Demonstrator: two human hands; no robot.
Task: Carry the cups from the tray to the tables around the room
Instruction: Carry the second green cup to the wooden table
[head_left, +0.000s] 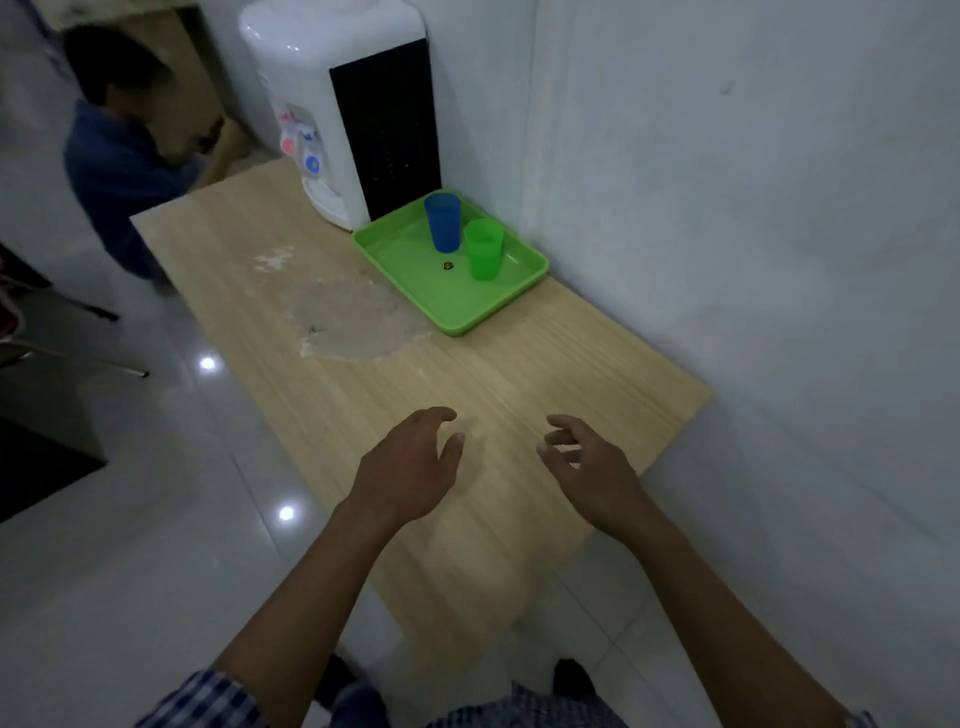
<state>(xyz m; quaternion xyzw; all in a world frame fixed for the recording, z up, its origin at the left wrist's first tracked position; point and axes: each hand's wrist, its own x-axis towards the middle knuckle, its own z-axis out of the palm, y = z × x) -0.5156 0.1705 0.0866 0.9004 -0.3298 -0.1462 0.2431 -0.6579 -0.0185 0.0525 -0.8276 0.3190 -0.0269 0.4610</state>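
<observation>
Head view, surface: I see a long pale wooden surface (519, 395) set against a white wall, with a worn, discoloured patch near its middle.
Head view, tray: a green tray (410, 260) sits at the far part of the surface, hard by the wall and just beside a white water dispenser (337, 104).
Head view, cups: two stand upright in the tray, a blue cup (442, 222) further back and a green cup (483, 249) nearer me, close together; I cannot tell whether they touch.
Head view, tray floor: a small dark speck (447, 266) lies on it, too small to identify.
Head view, left hand: my left hand (410, 467) hovers over the near end of the surface, fingers spread and loosely curled, holding nothing.
Head view, right hand: my right hand (587, 467) hovers alongside it, fingers apart, likewise empty.
Head view, bearing: both cups lie straight ahead and well apart from either hand, slightly nearer the line of the left hand; their long axes are vertical.
Head view, nearer pairing: I judge the green cup to suit the right hand and the blue cup the left.
Head view, bystander: another person (119, 156) in a dark blue top is at the far left end of the surface.
Head view, next move: I judge it to be a forward reach, and it has not begun.
</observation>
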